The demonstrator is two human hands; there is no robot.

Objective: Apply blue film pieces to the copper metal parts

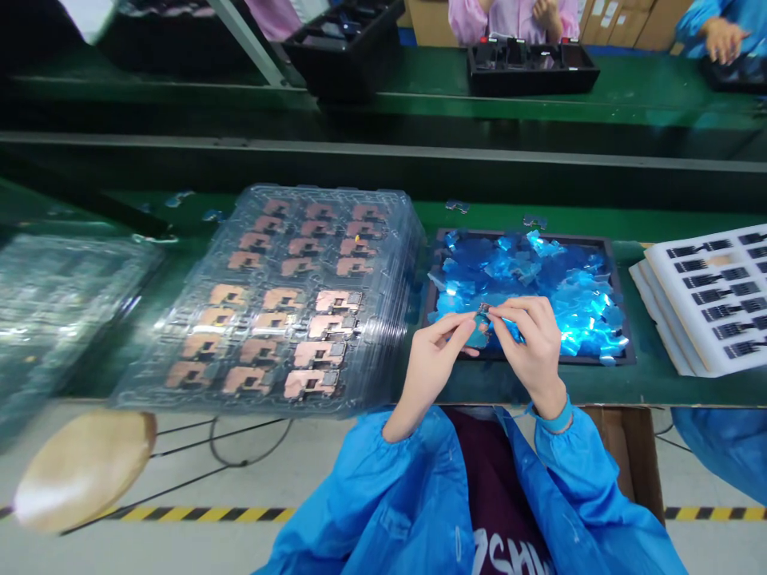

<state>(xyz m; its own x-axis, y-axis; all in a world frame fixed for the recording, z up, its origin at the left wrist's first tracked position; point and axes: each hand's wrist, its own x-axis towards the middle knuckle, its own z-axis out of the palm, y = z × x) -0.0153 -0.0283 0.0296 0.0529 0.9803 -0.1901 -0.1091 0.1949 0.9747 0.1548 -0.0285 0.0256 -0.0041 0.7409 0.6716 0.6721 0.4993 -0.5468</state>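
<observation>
My left hand (432, 361) pinches a small circuit board (482, 318) between thumb and fingers. The fingers of my right hand (530, 345) are closed on the same board's upper right edge. A bluish patch shows on the board; I cannot tell whether it is film on it. Both hands are above the front of a dark tray (621, 307) heaped with shiny blue film pieces (539, 267). Left of my hands stands a stack of clear plastic trays (392, 295), the top one holding rows of copper-coloured boards (315, 382).
White foam trays (656, 259) with dark parts are stacked at the right. Loose small boards (457, 206) lie behind the film tray. More clear trays (53, 295) stand far left. Across the bench, people handle black boxes (533, 80). A round stool (87, 471) stands lower left.
</observation>
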